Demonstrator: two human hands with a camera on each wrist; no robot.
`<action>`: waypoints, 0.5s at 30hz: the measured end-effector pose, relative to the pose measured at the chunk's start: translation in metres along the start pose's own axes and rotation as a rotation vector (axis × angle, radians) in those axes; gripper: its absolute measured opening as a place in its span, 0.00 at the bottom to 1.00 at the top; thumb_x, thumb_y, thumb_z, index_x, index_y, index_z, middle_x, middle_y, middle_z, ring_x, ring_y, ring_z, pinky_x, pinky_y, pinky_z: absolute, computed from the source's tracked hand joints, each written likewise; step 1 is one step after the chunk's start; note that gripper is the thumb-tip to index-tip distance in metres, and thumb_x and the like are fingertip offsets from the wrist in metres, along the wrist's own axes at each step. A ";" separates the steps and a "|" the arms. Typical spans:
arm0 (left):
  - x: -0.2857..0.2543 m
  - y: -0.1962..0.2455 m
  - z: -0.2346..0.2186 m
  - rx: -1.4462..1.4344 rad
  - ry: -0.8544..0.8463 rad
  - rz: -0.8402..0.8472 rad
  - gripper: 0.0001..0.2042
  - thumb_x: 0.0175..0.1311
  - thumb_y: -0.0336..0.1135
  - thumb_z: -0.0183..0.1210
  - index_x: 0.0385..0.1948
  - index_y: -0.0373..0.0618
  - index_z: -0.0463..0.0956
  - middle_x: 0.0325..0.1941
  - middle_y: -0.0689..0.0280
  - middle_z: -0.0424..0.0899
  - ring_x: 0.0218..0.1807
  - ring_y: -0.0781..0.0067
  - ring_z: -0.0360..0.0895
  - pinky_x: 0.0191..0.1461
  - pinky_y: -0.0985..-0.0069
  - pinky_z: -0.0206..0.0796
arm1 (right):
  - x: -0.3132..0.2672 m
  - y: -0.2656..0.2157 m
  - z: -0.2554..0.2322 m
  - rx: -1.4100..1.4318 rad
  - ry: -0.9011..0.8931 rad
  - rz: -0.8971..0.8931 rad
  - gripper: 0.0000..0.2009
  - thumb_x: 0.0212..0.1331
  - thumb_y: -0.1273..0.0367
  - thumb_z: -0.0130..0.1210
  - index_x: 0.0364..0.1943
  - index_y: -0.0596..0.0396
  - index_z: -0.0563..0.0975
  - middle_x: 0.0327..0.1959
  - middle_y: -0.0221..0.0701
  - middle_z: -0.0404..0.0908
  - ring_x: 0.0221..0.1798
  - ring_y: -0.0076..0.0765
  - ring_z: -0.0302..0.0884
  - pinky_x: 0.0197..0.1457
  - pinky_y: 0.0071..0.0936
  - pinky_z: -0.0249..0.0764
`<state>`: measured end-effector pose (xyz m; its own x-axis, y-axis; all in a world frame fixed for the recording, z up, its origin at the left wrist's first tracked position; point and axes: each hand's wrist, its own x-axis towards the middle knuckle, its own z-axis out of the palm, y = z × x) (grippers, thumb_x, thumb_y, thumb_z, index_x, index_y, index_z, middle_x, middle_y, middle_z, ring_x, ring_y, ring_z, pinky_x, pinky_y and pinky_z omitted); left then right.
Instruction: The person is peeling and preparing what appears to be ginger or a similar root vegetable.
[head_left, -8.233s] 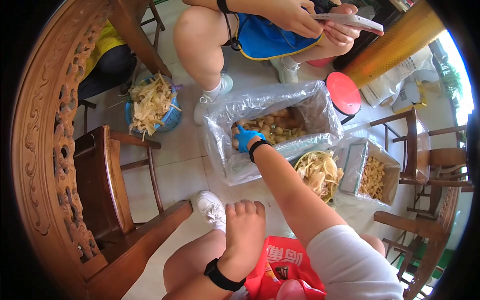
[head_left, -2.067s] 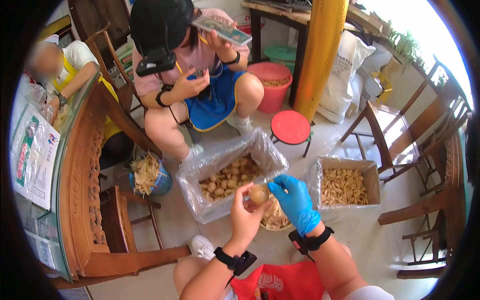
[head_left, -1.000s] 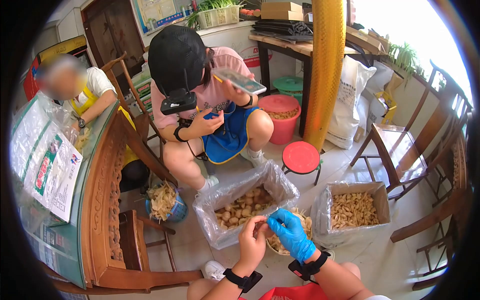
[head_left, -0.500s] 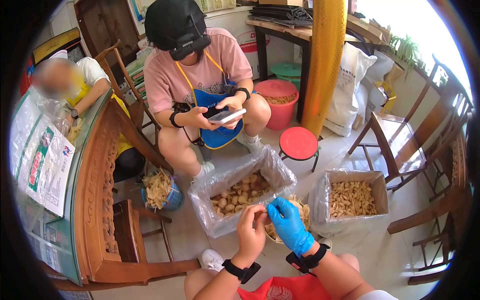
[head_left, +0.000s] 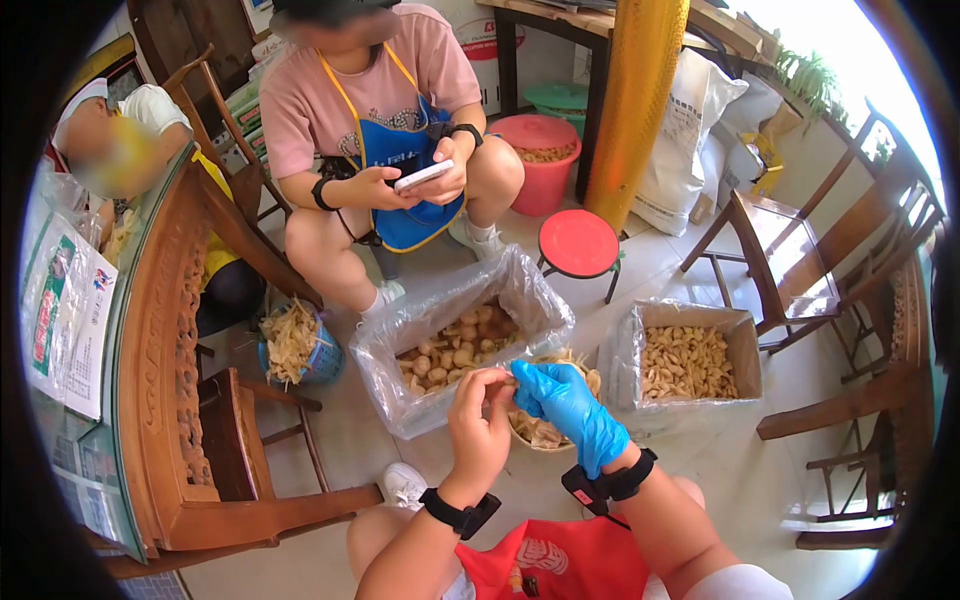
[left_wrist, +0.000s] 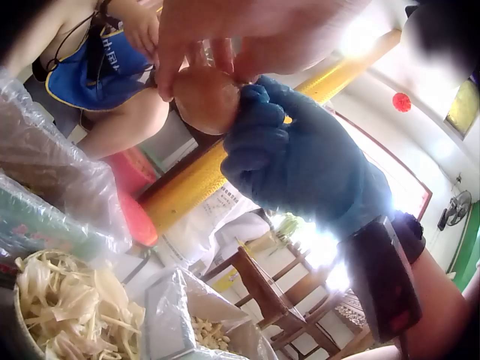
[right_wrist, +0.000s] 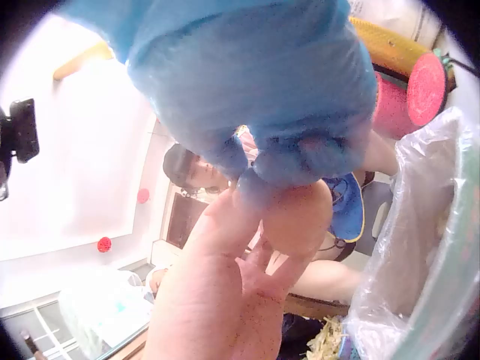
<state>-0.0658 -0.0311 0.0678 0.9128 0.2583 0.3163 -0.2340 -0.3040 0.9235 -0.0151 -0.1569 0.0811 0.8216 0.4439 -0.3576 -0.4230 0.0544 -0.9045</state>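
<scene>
At the centre of the head view, my bare left hand [head_left: 478, 425] and blue-gloved right hand [head_left: 575, 410] meet fingertip to fingertip. Between them is a round, smooth, brownish bulb [left_wrist: 206, 101], plain in the left wrist view. Left fingers and thumb grip it, while the gloved fingers pinch at its side. From the head, the hands mostly hide it. Just beyond is a plastic-lined box [head_left: 395, 415] of similar round bulbs [head_left: 465, 350]. Beneath the gloved hand, a round basket [head_left: 540, 445] holds pale dry husks [left_wrist: 75, 307].
To the right, a second lined box [head_left: 625, 370] holds pale pieces [head_left: 690, 360]. A red stool [head_left: 580, 243] stands behind. A blue basket [head_left: 322, 358] of husks is at left, beside a wooden chair [head_left: 225, 435]. Opposite sits a person in a blue apron [head_left: 410, 215] with a phone [head_left: 423, 176].
Earlier, the gloved hand reached into the bulb box; since then both hands have met around one bulb. The gloved fingers shift slightly over it. The person opposite has lowered the phone.
</scene>
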 end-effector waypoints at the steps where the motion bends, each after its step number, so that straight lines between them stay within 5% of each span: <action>1: 0.001 0.000 0.000 -0.001 0.000 -0.007 0.04 0.62 0.24 0.53 0.37 0.37 0.71 0.41 0.61 0.76 0.46 0.69 0.76 0.48 0.76 0.70 | -0.001 -0.002 0.000 -0.001 0.001 0.007 0.19 0.61 0.55 0.53 0.33 0.60 0.78 0.24 0.26 0.75 0.28 0.20 0.66 0.31 0.19 0.65; 3: 0.001 -0.002 0.001 -0.022 0.050 0.008 0.05 0.61 0.22 0.53 0.37 0.38 0.72 0.39 0.61 0.77 0.37 0.70 0.77 0.40 0.77 0.69 | -0.002 -0.004 0.001 0.007 -0.035 0.002 0.17 0.61 0.56 0.53 0.32 0.59 0.77 0.24 0.27 0.75 0.27 0.21 0.67 0.31 0.19 0.65; 7: 0.000 -0.002 0.000 -0.018 0.031 0.024 0.05 0.61 0.24 0.54 0.37 0.38 0.72 0.39 0.61 0.77 0.36 0.72 0.77 0.36 0.79 0.70 | 0.000 -0.002 -0.006 0.027 -0.105 0.035 0.15 0.62 0.59 0.52 0.32 0.58 0.77 0.25 0.27 0.76 0.27 0.21 0.68 0.31 0.19 0.65; 15: 0.000 -0.002 -0.001 -0.166 -0.001 -0.116 0.04 0.64 0.27 0.53 0.38 0.39 0.72 0.39 0.64 0.77 0.39 0.74 0.77 0.40 0.79 0.72 | -0.001 -0.001 0.002 -0.060 -0.036 -0.045 0.12 0.61 0.65 0.49 0.26 0.57 0.75 0.23 0.25 0.73 0.26 0.18 0.64 0.30 0.17 0.62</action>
<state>-0.0653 -0.0294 0.0666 0.9370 0.2823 0.2058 -0.1793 -0.1171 0.9768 -0.0168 -0.1556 0.0827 0.8245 0.4743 -0.3087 -0.3613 0.0214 -0.9322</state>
